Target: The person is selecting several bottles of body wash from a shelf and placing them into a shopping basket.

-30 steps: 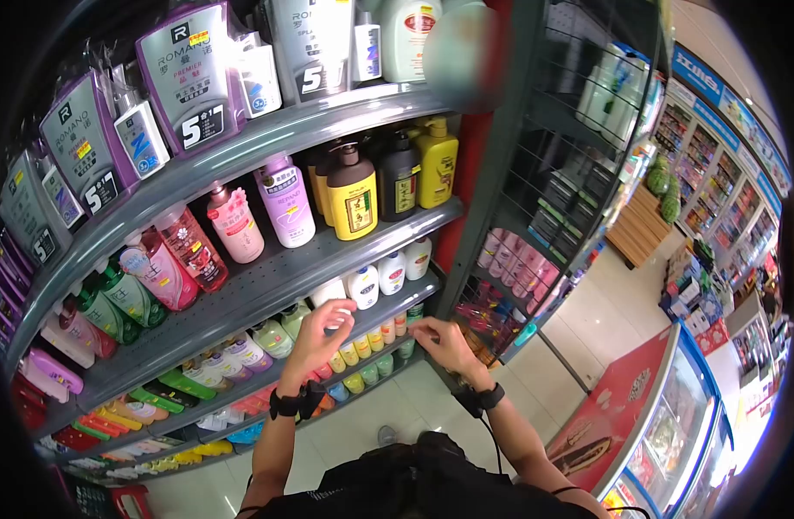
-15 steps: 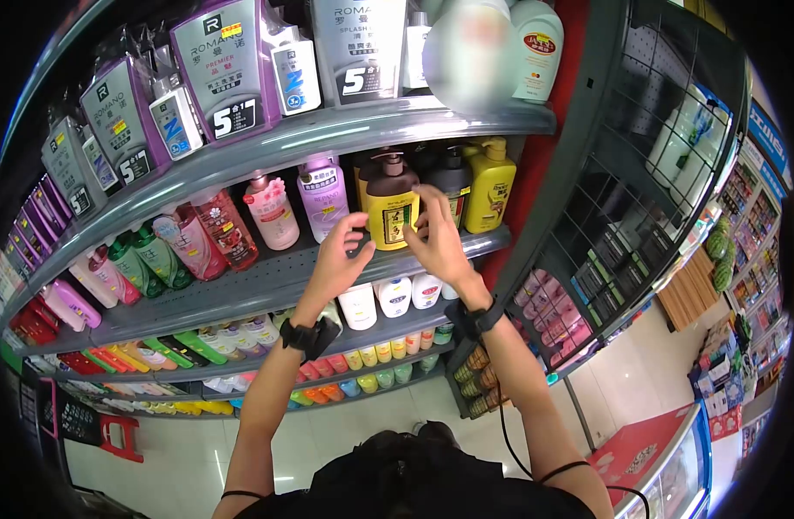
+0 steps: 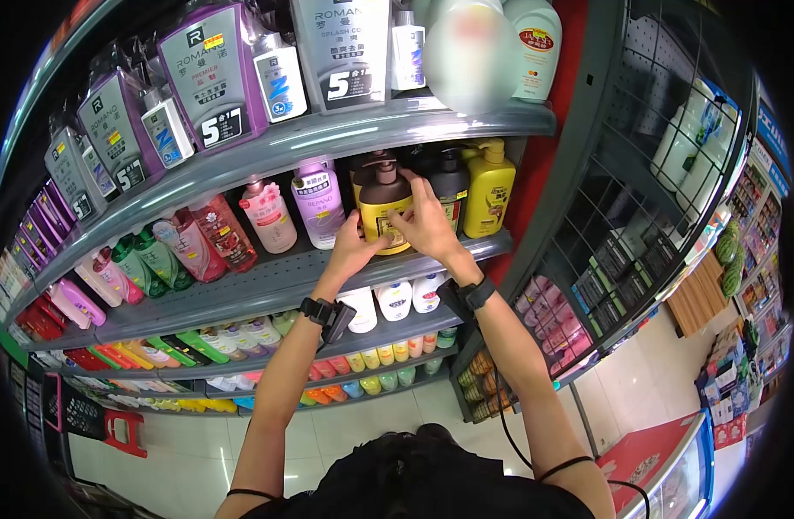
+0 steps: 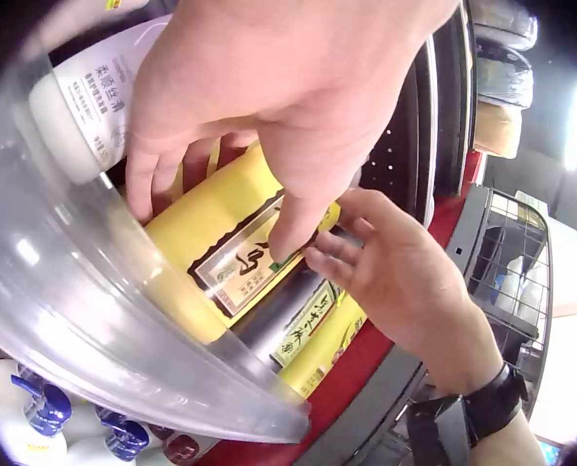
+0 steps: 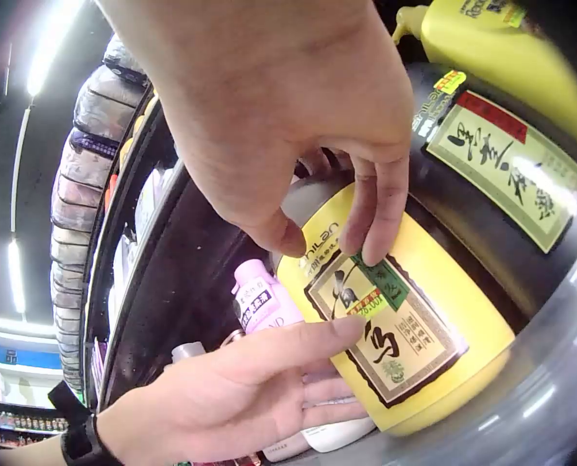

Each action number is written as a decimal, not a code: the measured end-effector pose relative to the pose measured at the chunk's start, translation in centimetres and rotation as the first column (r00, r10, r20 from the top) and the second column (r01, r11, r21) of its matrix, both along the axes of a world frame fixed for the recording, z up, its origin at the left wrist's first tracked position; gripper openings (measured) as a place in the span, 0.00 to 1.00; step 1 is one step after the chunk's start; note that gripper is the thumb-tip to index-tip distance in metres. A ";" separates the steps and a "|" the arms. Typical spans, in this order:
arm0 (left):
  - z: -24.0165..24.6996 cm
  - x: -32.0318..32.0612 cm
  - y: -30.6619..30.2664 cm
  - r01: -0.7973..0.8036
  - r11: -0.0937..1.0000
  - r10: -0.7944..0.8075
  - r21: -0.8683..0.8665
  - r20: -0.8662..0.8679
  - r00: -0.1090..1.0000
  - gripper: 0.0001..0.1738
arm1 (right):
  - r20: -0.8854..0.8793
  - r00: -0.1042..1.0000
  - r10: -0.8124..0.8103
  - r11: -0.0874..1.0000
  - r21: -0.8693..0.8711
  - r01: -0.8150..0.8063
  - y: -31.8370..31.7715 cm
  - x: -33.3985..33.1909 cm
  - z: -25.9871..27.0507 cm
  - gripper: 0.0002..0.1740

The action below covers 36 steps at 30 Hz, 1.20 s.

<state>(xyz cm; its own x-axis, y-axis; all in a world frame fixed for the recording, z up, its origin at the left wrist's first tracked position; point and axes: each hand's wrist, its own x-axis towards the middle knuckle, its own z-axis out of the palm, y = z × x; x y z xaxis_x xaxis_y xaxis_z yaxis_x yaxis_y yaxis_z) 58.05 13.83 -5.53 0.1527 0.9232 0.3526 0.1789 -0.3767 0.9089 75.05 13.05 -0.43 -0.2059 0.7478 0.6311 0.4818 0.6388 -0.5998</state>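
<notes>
A yellow pump bottle with a brown top [image 3: 387,208] stands on the middle shelf. My left hand [image 3: 354,253] grips its left side; in the left wrist view the thumb lies across the label and the fingers go round the yellow body [image 4: 216,209]. On the bottle's upper right, my right hand [image 3: 430,227] holds the shoulder between thumb and fingers, the fingertips [image 5: 371,243] near the label's top edge. The bottle's back is hidden. Beside it stand a purple bottle [image 3: 317,203] on the left and a dark bottle [image 3: 450,186] on the right.
Another yellow pump bottle [image 3: 490,190] is at the shelf's right end. Large packs [image 3: 211,78] line the shelf above, and white bottles [image 3: 394,300] stand below. A wire rack [image 3: 639,199] rises on the right; a red-sided display case [image 3: 652,450] is at lower right.
Both hands have risen from in front of the lower shelves to the yellow bottle. Since half a second ago, the left hand has moved right and closed round its side. The view has shifted.
</notes>
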 end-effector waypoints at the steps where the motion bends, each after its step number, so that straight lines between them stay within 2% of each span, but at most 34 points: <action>1: -0.3 0.1 0.2 0.015 1.000 -0.015 0.003 0.027 1.000 0.37 | -0.004 1.000 0.010 1.000 0.011 -0.010 -0.1 0.1 0.0 0.39; 5: -1.1 0.5 0.4 -0.005 1.000 0.005 -0.008 -0.013 1.000 0.33 | 0.060 0.997 -0.044 0.999 -0.012 0.045 -1.5 0.7 1.1 0.40; 7: -1.6 0.7 0.4 -0.049 0.994 0.052 0.102 -0.022 0.998 0.36 | 0.048 0.999 -0.020 0.998 0.067 0.017 -1.4 0.9 1.2 0.42; 9: -2.1 0.5 0.4 -0.063 0.993 0.068 0.097 -0.055 0.996 0.33 | 0.100 0.995 -0.025 0.994 0.111 0.014 -1.8 1.2 1.6 0.41; 11: -2.5 0.2 0.4 -0.003 0.995 0.011 0.102 -0.080 0.997 0.32 | 0.151 0.988 -0.033 0.988 0.155 0.009 -2.5 1.3 2.0 0.40; 13: -2.7 0.3 0.1 0.023 0.995 -0.022 0.099 -0.017 1.000 0.31 | 0.217 0.976 0.021 0.989 0.141 -0.052 -3.2 1.3 2.0 0.39; 15: -2.5 0.5 0.3 0.045 0.971 -0.021 0.235 -0.104 0.994 0.31 | 0.204 0.978 0.046 0.974 0.208 -0.089 -3.4 1.3 1.6 0.35; 17: -1.7 0.8 -1.0 0.049 0.983 -0.040 0.176 -0.052 0.998 0.31 | 0.086 0.954 0.288 0.956 0.029 -0.291 -3.7 1.5 1.4 0.33; 18: -1.2 0.9 -1.7 0.010 0.967 0.025 0.254 -0.132 0.991 0.31 | 0.128 0.938 0.321 0.947 -0.010 -0.322 -4.1 1.6 1.6 0.30; 19: -1.1 1.0 -2.1 -0.021 0.942 0.095 0.334 -0.206 0.974 0.31 | 0.128 0.936 0.327 0.944 -0.011 -0.328 -4.4 1.5 1.6 0.30; 20: -2.0 0.8 -1.4 -0.021 0.924 0.103 0.383 -0.196 0.975 0.31 | 0.105 0.936 0.335 0.942 -0.002 -0.336 -4.9 1.4 1.5 0.28; 27: -1.1 1.9 -2.4 -0.014 0.923 0.090 0.385 -0.181 0.979 0.31 | 0.004 0.942 0.334 0.941 0.052 -0.334 -6.0 2.4 0.1 0.23; 29: -0.5 2.3 -2.9 -0.040 0.879 0.152 0.474 -0.202 0.968 0.31 | -0.006 0.941 0.339 0.939 0.063 -0.338 -6.5 3.0 0.3 0.23; 32: 0.3 2.9 -3.9 -0.029 0.846 0.163 0.533 -0.205 0.965 0.32 | -0.013 0.937 0.349 0.916 0.217 -0.339 -7.3 3.6 0.7 0.24; 33: 0.4 2.9 -4.2 -0.031 0.845 0.166 0.535 -0.206 0.964 0.32 | -0.014 0.936 0.352 0.914 0.219 -0.341 -7.8 3.9 1.1 0.24; 35: 0.2 3.0 -5.0 -0.038 0.863 0.177 0.504 -0.231 0.957 0.34 | -0.064 0.921 0.385 0.920 0.109 -0.377 -9.1 4.7 1.6 0.25; 36: 0.3 2.8 -5.7 -0.020 0.879 0.169 0.477 -0.272 0.947 0.33 | -0.029 0.924 0.381 0.920 0.111 -0.376 -8.7 5.2 0.6 0.27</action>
